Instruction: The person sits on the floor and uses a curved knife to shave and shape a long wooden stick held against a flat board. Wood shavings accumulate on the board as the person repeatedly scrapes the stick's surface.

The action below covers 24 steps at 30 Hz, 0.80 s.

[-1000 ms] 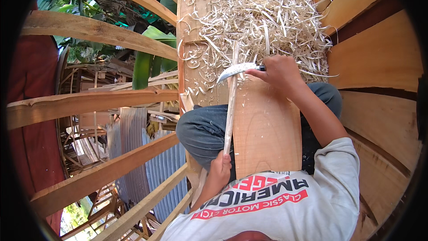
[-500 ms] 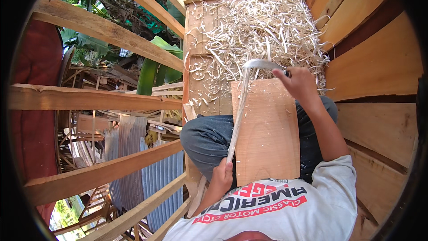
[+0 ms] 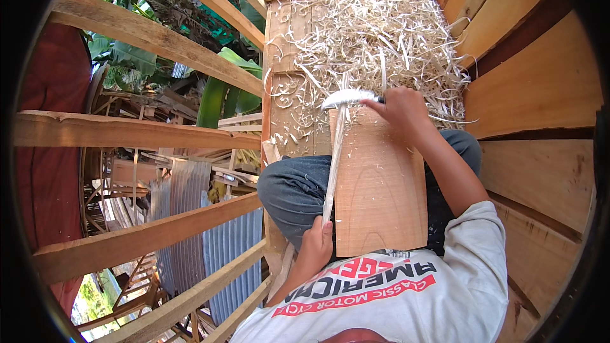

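My left hand point(image 3: 317, 242) is closed round the near end of a long pale wooden stick point(image 3: 335, 164), which points away from me along the left edge of a board. In my right hand point(image 3: 404, 109) is the dark handle of a curved knife point(image 3: 351, 97). Its pale blade lies across the stick close to the far end, tip toward the left. The flat wooden board point(image 3: 381, 190) rests on my lap between my knees, with a few small chips on it. My fingers hide most of the knife's handle.
Curly wood shavings point(image 3: 387, 32) lie heaped on the plank floor point(image 3: 279, 89) beyond the board. Spaced wooden rails point(image 3: 140, 133) run along my left, with corrugated sheets point(image 3: 232, 254) and stacked timber outside. A plank wall point(image 3: 534, 95) stands close on the right.
The knife has moved left and slightly nearer, from the stick's far end to lying across it. My right hand has shifted left with it. My left hand still grips the near end.
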Available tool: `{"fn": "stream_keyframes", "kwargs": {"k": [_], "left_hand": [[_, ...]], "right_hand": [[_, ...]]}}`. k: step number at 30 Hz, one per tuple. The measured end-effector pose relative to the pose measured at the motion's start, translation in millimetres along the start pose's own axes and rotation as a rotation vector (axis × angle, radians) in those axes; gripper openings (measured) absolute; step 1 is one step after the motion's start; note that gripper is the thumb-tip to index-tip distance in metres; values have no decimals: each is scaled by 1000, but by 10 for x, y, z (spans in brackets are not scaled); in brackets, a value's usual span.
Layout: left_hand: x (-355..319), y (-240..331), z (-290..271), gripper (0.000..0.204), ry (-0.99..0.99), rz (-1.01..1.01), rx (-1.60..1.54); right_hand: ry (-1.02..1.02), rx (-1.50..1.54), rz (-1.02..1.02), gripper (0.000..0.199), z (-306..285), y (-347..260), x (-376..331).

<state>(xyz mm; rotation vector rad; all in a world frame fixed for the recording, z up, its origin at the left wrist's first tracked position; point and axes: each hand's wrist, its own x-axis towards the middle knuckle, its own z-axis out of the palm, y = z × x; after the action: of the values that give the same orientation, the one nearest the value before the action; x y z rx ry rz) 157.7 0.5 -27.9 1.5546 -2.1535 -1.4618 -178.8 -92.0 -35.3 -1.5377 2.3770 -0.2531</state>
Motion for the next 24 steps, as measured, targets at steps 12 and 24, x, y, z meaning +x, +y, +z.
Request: {"fn": "stream_keyframes", "kwargs": {"k": [12,24], "left_hand": [[-53,10,9,31,3,14,68],[-260,188,-116,32,-156,-83,107]], "right_hand": [[148,264,167,70,-140,719,-264],[108,458,163,54,-76,527,-1442]]}}
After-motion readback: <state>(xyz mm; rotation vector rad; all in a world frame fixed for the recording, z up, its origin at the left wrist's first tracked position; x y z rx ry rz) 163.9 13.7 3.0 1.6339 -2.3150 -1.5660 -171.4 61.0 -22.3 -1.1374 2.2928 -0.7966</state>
